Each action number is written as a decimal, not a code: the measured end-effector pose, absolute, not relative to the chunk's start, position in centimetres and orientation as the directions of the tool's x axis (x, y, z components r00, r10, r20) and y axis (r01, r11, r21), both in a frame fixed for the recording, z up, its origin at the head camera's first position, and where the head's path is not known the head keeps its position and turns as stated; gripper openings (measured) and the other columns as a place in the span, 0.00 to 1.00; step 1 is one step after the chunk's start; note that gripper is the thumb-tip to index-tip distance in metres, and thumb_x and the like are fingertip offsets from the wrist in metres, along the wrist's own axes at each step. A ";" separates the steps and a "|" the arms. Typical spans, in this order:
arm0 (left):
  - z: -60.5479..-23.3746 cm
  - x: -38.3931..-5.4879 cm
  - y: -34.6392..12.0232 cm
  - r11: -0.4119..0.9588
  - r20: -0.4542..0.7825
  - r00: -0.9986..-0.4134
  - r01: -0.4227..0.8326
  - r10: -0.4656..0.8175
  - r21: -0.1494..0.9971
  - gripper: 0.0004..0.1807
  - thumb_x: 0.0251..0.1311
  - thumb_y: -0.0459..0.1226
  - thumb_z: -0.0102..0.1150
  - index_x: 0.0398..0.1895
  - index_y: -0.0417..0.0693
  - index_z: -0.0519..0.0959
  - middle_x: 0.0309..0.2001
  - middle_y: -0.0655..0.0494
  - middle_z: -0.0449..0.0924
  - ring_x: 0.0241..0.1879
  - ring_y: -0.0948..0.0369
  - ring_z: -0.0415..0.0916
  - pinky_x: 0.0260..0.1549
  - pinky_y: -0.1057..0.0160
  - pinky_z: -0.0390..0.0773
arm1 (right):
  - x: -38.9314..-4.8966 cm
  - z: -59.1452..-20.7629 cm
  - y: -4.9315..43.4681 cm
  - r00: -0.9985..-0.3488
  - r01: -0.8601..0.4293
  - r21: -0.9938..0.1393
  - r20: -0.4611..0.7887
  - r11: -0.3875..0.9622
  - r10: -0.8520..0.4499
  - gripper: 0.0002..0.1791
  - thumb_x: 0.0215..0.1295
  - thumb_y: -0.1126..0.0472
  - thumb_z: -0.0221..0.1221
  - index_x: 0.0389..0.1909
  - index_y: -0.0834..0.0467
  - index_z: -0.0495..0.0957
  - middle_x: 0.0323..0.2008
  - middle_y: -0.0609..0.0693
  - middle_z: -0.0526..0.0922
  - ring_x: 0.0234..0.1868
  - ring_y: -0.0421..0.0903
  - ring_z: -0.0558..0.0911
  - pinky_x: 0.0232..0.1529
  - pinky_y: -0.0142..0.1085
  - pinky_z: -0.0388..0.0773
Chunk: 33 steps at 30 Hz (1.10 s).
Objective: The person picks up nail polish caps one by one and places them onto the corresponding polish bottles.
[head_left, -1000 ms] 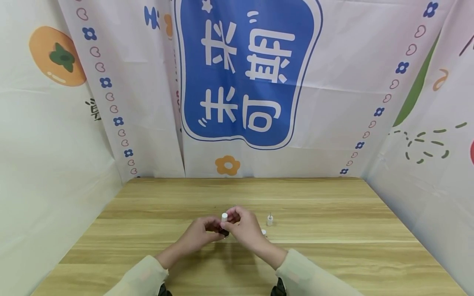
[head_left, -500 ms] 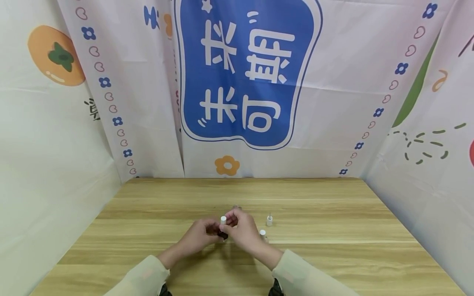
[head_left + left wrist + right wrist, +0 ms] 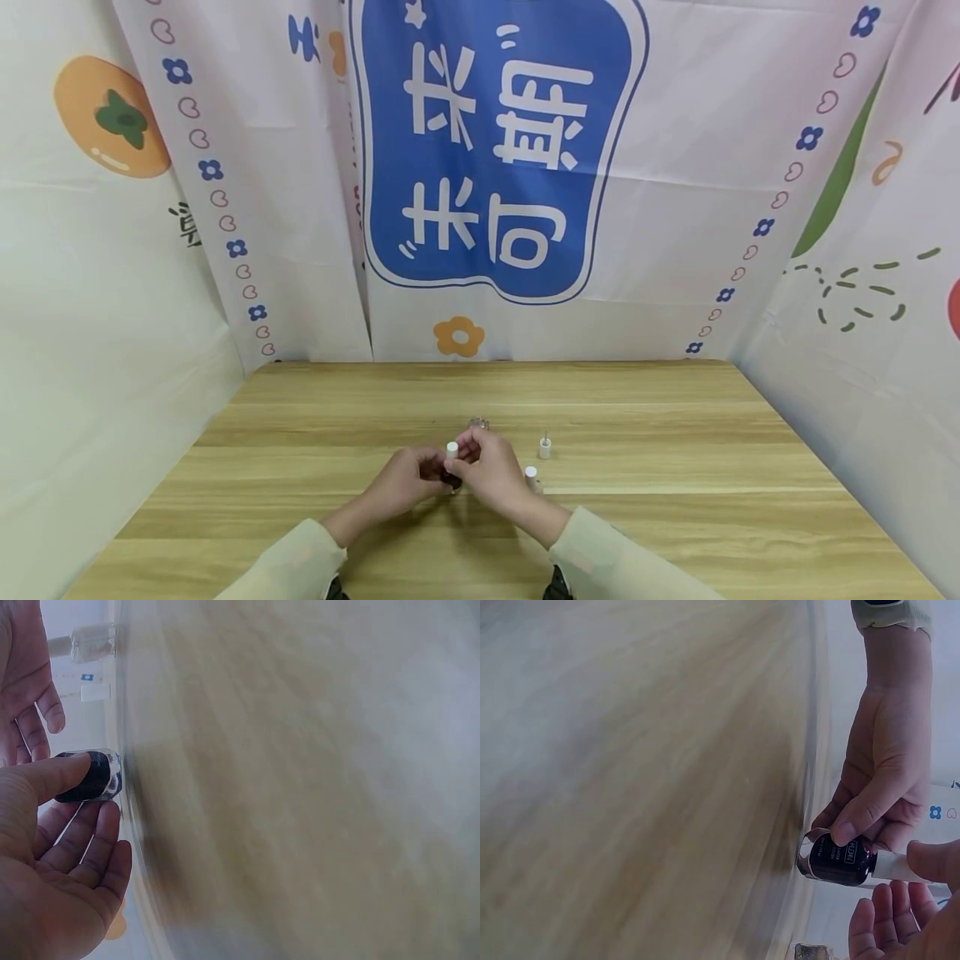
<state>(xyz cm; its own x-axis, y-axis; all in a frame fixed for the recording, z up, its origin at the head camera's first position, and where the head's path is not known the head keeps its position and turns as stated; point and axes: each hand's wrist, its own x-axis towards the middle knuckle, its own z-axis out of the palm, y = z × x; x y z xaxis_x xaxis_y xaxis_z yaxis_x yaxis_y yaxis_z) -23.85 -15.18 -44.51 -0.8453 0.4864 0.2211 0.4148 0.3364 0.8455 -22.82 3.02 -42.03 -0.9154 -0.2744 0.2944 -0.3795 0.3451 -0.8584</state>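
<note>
Head: dark nail polish bottle (image 3: 451,480) is btwn the two hands, approx. mid-desk (image 3: 675,500), w/ its white cap (image 3: 452,449) up. L hand (image 3: 405,483) has its grip on the glass body; R hand (image 3: 491,477) pinches the cap. To the R: a white-capped bottle (image 3: 532,477) near the R wrist, & a brush cap (image 3: 545,449) standing stem-up farther back. Clear glass item (image 3: 478,423) just beyond R fingers, partly hidden.

L wrist: L thumb lies over the dark side, fingers behind. Thick clear base shows; prob. small & light but dense for its size, rigid, smooth, so could slip or spin. Glass may chip if dropped. Best hold: low on the body, thumb vs. fingers. Cap hidden here.

R wrist: label faces cam, L thumb at its edge; R thumb on the cap's straight side. Cap looks like stiff plastic, OK to pinch & twist. Can't tell if base touches desk, or how tight the cap is.
</note>
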 end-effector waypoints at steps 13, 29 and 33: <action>-44.5 -23.9 -15.2 0.373 0.199 -0.850 0.409 0.487 0.833 0.08 0.55 0.25 0.65 0.39 0.36 0.80 0.38 0.50 0.83 0.38 0.57 0.81 0.36 0.67 0.81 | -23.0 -42.3 2.8 -0.917 -0.377 -0.852 0.290 0.363 -0.273 0.09 0.57 0.68 0.68 0.33 0.59 0.77 0.28 0.45 0.78 0.32 0.41 0.78 0.31 0.30 0.77; -44.9 -24.2 -15.3 0.388 0.196 -0.855 0.407 0.480 0.827 0.07 0.54 0.25 0.65 0.35 0.38 0.79 0.36 0.52 0.83 0.36 0.59 0.82 0.35 0.67 0.81 | -23.0 -42.3 2.6 -0.918 -0.374 -0.847 0.281 0.378 -0.279 0.09 0.56 0.67 0.69 0.34 0.60 0.77 0.28 0.45 0.78 0.31 0.41 0.77 0.32 0.30 0.77; -44.9 -24.2 -15.3 0.390 0.195 -0.855 0.407 0.481 0.826 0.07 0.55 0.25 0.65 0.36 0.38 0.79 0.37 0.52 0.83 0.37 0.58 0.82 0.36 0.67 0.81 | -23.0 -42.3 2.7 -0.919 -0.369 -0.852 0.274 0.371 -0.285 0.10 0.57 0.66 0.69 0.34 0.60 0.77 0.28 0.45 0.78 0.32 0.41 0.77 0.32 0.31 0.77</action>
